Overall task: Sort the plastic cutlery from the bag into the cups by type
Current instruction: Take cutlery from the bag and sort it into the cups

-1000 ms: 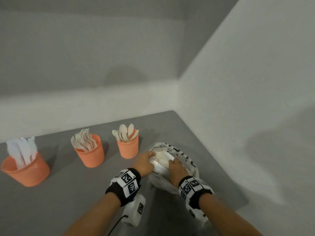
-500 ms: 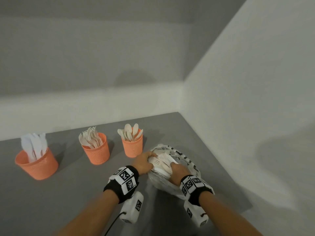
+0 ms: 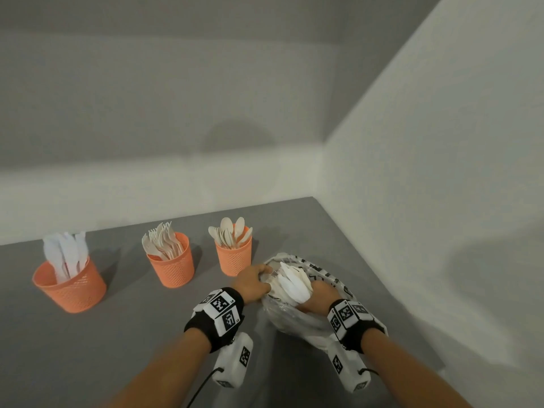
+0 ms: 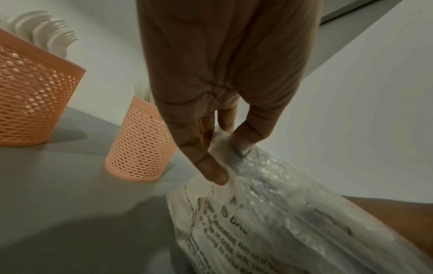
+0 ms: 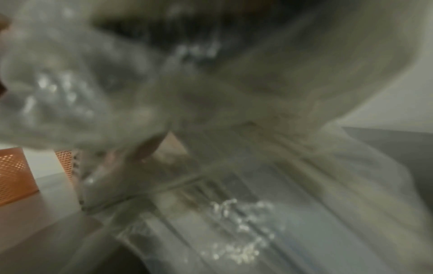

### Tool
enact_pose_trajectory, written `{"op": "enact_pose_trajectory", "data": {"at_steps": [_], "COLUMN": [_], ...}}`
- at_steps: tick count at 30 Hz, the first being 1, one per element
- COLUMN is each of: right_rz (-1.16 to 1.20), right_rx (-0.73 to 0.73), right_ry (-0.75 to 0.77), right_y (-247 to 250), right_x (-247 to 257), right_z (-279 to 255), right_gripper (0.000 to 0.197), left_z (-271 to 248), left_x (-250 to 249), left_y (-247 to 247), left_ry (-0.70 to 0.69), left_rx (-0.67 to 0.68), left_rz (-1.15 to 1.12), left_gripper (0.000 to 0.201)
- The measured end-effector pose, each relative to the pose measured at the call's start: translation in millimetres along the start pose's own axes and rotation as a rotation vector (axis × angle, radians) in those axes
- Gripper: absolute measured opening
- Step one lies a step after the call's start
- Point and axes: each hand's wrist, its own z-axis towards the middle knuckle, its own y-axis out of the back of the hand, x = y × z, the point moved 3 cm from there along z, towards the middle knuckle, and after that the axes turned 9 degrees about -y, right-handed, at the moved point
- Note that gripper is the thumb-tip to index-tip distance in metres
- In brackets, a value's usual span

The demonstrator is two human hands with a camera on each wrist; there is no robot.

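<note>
Toward the right edge of the bench (image 3: pixel 123 343), close to the far right corner, we had the bag (image 3: pixel 297 319) lying with its mouth turned up. Our left hand (image 3: pixel 253 282) pinched the bag's near-left rim between thumb and fingers, holding the mouth apart. Our right hand (image 3: pixel 319 295) was down inside it, fingers wrapped round a bundle of white cutlery (image 3: pixel 293 285) that stood partly out of the opening. The right wrist view was only blurred film, so we could not tell which type we held.

Three orange mesh cups stood in a row along the far side: the spoon cup (image 3: pixel 234 259) just beside the bag, the fork cup (image 3: pixel 172 267) in the middle, and the knife cup (image 3: pixel 70 287) nearest the left edge.

We judged the main danger to be a mixed handful, which would put pieces in the wrong cup unless we separated them first. Thin film could also cling to tines or handles and drag the bag along, so the left hand's pinch mattered. The spoon cup sat so near our left knuckles that a careless lift might knock it over.

Room was tight on the right, where the wall met the bench. Open surface lay to the left and in front of the cups.
</note>
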Motion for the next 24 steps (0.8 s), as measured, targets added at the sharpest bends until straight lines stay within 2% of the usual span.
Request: {"op": "enact_pose_trajectory", "data": {"at_steps": [3,5,10,13,15,17,19,21,24], "right_rz": [0.049,0.183,0.403,0.689,0.832,0.991,1.114,1.182,1.236], "right_rx": [-0.039,-0.072,-0.121,-0.119,-0.131,-0.129,-0.107,-0.097,-0.066], "right_ry": [0.019,-0.010,-0.008,-0.033,-0.011,0.038,0.086,0.129,0.194], "right_y": [1,5,22,36,50,61,63,59,44], "right_x": [1,-2,3,13,28,48,72,99,141], "right_z": [0,0,-4,-4,-5,-8,-6,-9,-19], "right_gripper": [0.052,0.051,0.036,0.008,0.020,0.024,0.023,0.023,0.023], "left_z": [3,3,1,-4,-9,-17,-26,-38,-53], "left_x": [-1,-2,-1,-1,-2,2,9,18,33], "left_y": [-1,-2,-7,-3,7,20,30,37,47], "left_ry": [-0.012,-0.024,-0.059,-0.063,-0.056,-0.007,0.105,0.224,0.341], "left_rx": [0.001,-0.002,0.010,0.003,-0.062,-0.166,-0.226,-0.232,-0.225], "left_rz": [0.006,0.010,0.023,-0.041,-0.102,-0.286,-0.607,-0.905,-1.164], "left_gripper": [0.048,0.048,0.051,0.041,0.031,0.024,0.020,0.027,0.050]}}
